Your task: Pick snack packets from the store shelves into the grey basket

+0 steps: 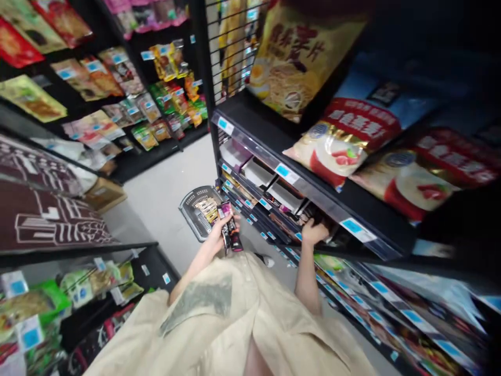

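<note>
My left hand (219,230) is closed around several slim, dark snack packets (234,235) with pink and black wrappers, held upright in front of my body. Beyond it on the floor stands a grey shopping basket (188,209), with small yellowish packets (208,210) lying inside. To the right, my right hand (315,233) reaches into a shelf compartment below the top board. Dark packets (311,213) lie right by its fingers. Those fingers are mostly hidden inside the compartment, so their grip does not show.
The black shelf (250,122) at my right bears large snack bags (336,136) on its top board, with open white boxes (287,194) beneath. Packets hang on a rack (156,31) ahead. A cardboard box (104,194) sits at the left, near another shelf (151,261).
</note>
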The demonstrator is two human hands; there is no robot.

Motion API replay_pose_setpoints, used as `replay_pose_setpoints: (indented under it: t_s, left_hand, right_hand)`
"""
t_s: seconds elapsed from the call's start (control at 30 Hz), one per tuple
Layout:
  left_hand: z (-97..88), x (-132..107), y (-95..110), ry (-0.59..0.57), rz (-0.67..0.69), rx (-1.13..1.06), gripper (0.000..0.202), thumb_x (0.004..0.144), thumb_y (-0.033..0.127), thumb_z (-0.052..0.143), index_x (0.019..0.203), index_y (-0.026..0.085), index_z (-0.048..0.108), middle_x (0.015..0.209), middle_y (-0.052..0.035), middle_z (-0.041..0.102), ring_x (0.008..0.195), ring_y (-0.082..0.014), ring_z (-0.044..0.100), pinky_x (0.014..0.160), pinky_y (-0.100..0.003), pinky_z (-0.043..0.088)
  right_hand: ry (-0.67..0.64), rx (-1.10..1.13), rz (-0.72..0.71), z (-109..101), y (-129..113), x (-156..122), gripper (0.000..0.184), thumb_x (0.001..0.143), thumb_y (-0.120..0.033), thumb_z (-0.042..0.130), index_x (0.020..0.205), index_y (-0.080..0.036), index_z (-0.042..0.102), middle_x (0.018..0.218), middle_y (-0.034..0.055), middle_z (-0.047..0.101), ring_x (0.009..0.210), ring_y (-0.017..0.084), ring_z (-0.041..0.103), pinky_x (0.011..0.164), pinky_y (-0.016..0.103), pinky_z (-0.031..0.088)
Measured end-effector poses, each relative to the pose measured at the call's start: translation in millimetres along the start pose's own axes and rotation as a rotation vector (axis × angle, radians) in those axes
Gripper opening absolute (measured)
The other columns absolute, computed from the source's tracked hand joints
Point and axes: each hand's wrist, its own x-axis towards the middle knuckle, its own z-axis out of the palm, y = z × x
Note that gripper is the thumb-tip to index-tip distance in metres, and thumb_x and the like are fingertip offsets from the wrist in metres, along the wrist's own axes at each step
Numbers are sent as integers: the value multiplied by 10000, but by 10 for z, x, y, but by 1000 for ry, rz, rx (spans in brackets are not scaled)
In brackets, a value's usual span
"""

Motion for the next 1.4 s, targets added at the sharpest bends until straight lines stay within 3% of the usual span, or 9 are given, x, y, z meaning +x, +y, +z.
replay_pose_setpoints:
  t_s: [0.1,0.2,0.3,0.37,0.53,0.67,0.8,1.0,1.4]
  left_hand:
    - [-43,-27,25,-144,-44,-12,476,708,350,846,1102,98,755,895,-152,791,785,-252,760,717,-328,592]
    - [-112,5,26,-241,-39,7,533,715,249,798,1224,104,734,1063,-176,800,941,-285,774,880,-369,591]
    - [-144,67,26,-276,-11,19,571,699,210,776,1261,123,722,1146,-163,792,1019,-297,766,950,-388,580]
    - [-124,88,18,-268,17,26,550,694,210,786,1234,129,725,1152,-151,792,1041,-302,762,966,-396,582]
    - [-105,68,-5,-136,126,-27,438,728,312,874,1091,143,697,1070,-121,797,1078,-285,755,1007,-425,584]
    - [-262,56,22,-48,221,26,561,643,447,956,1003,176,622,994,-78,787,950,-257,779,903,-434,638]
    - [-397,-11,35,13,333,232,550,608,402,983,948,181,611,839,-14,762,765,-195,769,744,-304,642]
    - [-318,-188,-135,-229,153,427,537,630,377,974,966,155,618,850,-68,788,736,-209,771,705,-310,634]
    - [-171,-290,-189,-313,68,512,542,578,399,989,884,163,609,695,19,693,592,-153,701,624,-292,635]
  right_hand:
    - [240,603,282,-66,-214,-604,679,1011,-586,286,1169,-67,694,1126,309,693,1062,377,682,933,519,526]
    - [-271,1164,152,-192,-672,-1349,674,939,-743,420,1079,-145,698,938,168,739,770,270,699,689,394,581]
    - [-891,1386,-113,-376,-1159,-1845,524,879,-679,664,1076,-198,731,960,94,763,755,216,709,680,331,598]
    - [-995,1430,-145,-493,-1331,-1935,439,822,-604,785,968,-191,743,869,62,762,713,196,704,677,316,602]
    - [-722,1510,117,-680,-1150,-1665,445,722,-584,877,776,-176,708,628,21,702,546,155,636,587,294,562]
    - [-701,1434,85,-809,-974,-1430,466,654,-593,913,717,-175,717,577,14,668,496,143,578,518,282,507]
    - [-556,1444,60,-903,-1080,-1232,503,765,-654,812,646,-187,669,535,0,618,482,124,527,514,266,455]
    - [-244,1405,72,-1035,-1440,-925,594,813,-673,751,533,-199,528,471,-43,473,459,88,369,474,243,291]
    - [-226,1440,-27,-1174,-1733,-848,567,817,-632,764,537,-193,540,505,-52,391,504,90,314,501,257,259]
